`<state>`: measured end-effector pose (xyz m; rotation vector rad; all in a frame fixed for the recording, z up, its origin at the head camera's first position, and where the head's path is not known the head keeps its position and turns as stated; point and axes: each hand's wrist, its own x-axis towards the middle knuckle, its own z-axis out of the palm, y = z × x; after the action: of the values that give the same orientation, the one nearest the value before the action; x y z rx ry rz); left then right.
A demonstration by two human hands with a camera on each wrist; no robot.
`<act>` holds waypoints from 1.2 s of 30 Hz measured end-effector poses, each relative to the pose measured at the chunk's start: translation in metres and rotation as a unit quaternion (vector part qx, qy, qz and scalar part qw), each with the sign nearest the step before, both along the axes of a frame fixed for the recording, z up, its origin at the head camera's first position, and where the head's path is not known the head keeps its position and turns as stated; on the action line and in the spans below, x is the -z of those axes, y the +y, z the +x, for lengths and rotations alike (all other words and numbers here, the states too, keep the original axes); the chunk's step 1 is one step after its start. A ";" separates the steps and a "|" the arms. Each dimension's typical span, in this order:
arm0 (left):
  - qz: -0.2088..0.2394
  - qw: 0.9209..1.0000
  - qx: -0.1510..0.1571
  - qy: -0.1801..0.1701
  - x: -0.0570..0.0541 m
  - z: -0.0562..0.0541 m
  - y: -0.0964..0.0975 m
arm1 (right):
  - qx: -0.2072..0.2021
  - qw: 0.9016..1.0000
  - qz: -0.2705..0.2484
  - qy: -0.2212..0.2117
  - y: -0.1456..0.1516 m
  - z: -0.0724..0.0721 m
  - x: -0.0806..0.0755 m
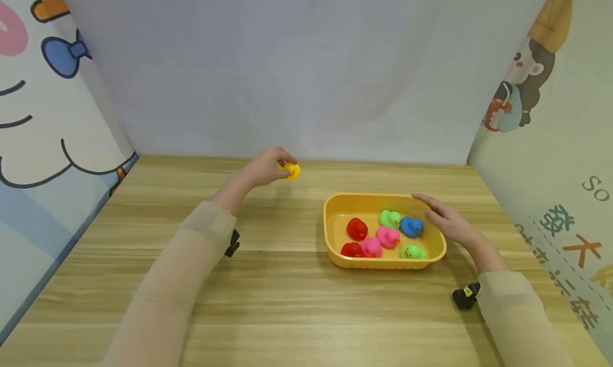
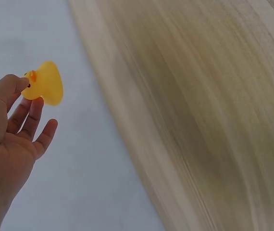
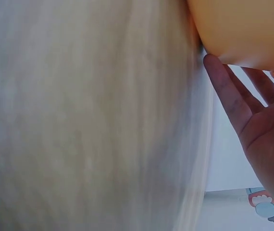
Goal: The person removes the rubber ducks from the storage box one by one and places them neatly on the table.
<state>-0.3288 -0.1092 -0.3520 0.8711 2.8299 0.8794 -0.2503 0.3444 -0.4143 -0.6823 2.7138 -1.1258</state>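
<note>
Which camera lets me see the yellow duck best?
The left wrist view: the yellow duck looks big there, pinched in the person's left hand. The head view shows it small, partly covered by that hand. The right wrist view doesn't show it.

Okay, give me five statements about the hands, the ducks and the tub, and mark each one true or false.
1. The left hand holds the yellow duck. True.
2. The right hand touches the tub. True.
3. The yellow duck lies in the tub. False: it is in the left hand, outside the tub.
4. Two red ducks are in the tub. True.
5. The tub holds three blue ducks. False: it holds one blue duck.
</note>
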 end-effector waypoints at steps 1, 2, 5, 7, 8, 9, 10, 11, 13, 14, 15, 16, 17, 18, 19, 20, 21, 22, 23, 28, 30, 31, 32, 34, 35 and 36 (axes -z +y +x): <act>0.000 1.000 -0.004 -0.005 0.003 -0.002 0.001 | 0.001 1.000 0.000 -0.002 0.001 0.000 0.000; 0.000 1.000 -0.007 -0.008 0.007 -0.004 0.001 | 0.002 1.000 -0.001 -0.006 0.001 0.000 -0.001; 0.006 1.000 -0.019 -0.022 0.016 -0.009 0.004 | 0.002 1.000 -0.008 -0.013 0.002 0.000 -0.001; 0.011 0.999 -0.027 -0.026 0.022 -0.011 0.004 | 0.001 1.000 -0.012 -0.017 0.002 -0.001 0.000; 0.014 0.999 -0.031 -0.027 0.025 -0.013 0.004 | 0.000 1.000 -0.013 -0.017 0.002 -0.001 0.000; 0.017 0.999 -0.034 -0.028 0.027 -0.014 0.004 | 0.000 1.000 -0.014 -0.017 0.002 -0.001 0.000; 0.019 0.999 -0.036 -0.029 0.030 -0.015 0.005 | 0.001 1.000 -0.014 -0.018 0.002 -0.002 0.000; 0.021 0.999 -0.039 -0.030 0.032 -0.016 0.006 | 0.000 1.000 -0.014 -0.018 0.002 -0.002 0.001; 0.023 0.999 -0.040 -0.029 0.037 -0.018 0.007 | 0.001 1.000 -0.014 -0.020 0.002 -0.002 0.001; 0.024 0.998 -0.041 -0.031 0.040 -0.019 0.009 | 0.001 1.000 -0.015 -0.022 0.002 -0.002 0.000; 0.026 0.998 -0.041 -0.032 0.041 -0.019 0.010 | 0.001 1.000 -0.016 -0.024 0.003 -0.002 0.000; 0.027 0.998 -0.041 -0.031 0.042 -0.019 0.011 | 0.001 1.000 -0.017 -0.025 0.003 -0.002 0.000; 0.029 0.998 -0.041 -0.031 0.044 -0.020 0.012 | 0.001 0.999 -0.018 -0.027 0.003 -0.002 0.000; 0.030 0.998 -0.040 -0.030 0.045 -0.020 0.013 | 0.002 0.999 -0.018 -0.027 0.003 -0.002 0.000; 0.031 0.998 -0.041 -0.030 0.046 -0.021 0.013 | 0.002 0.999 -0.019 -0.028 0.003 -0.002 0.000; 0.034 0.998 -0.042 -0.031 0.047 -0.021 0.014 | 0.002 0.999 -0.019 -0.028 0.004 -0.002 0.001; 0.036 0.998 -0.042 -0.033 0.048 -0.021 0.014 | 0.003 0.999 -0.018 -0.027 0.004 -0.002 0.001; 0.037 0.998 -0.043 -0.036 0.048 -0.022 0.014 | 0.003 1.000 -0.018 -0.026 0.004 -0.002 0.001; 0.038 0.997 -0.045 -0.041 0.049 -0.023 0.013 | 0.004 1.000 -0.016 -0.024 0.004 -0.002 0.000; 0.040 0.995 -0.059 -0.066 0.055 -0.026 0.012 | 0.005 1.000 -0.009 -0.019 0.004 -0.003 0.000; 0.040 0.995 -0.062 -0.069 0.058 -0.026 0.012 | 0.005 1.000 -0.006 -0.018 0.004 -0.003 0.000; 0.041 0.995 -0.063 -0.070 0.059 -0.026 0.012 | 0.005 1.000 -0.004 -0.016 0.004 -0.003 0.001; 0.041 0.995 -0.064 -0.070 0.059 -0.026 0.011 | 0.004 1.000 -0.003 -0.015 0.004 -0.003 0.001; 0.041 0.995 -0.064 -0.069 0.061 -0.026 0.011 | 0.006 1.000 -0.002 -0.013 0.003 -0.003 0.001; 0.041 0.995 -0.063 -0.069 0.062 -0.026 0.011 | 0.006 1.000 -0.001 -0.012 0.003 -0.003 0.002; 0.043 0.995 -0.064 -0.071 0.062 -0.026 0.011 | 0.005 1.000 0.001 -0.010 0.003 -0.003 0.002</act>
<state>-0.3549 -0.0987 -0.4142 0.6145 2.7670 1.0402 -0.2529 0.3474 -0.4161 -0.6546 2.7050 -1.1270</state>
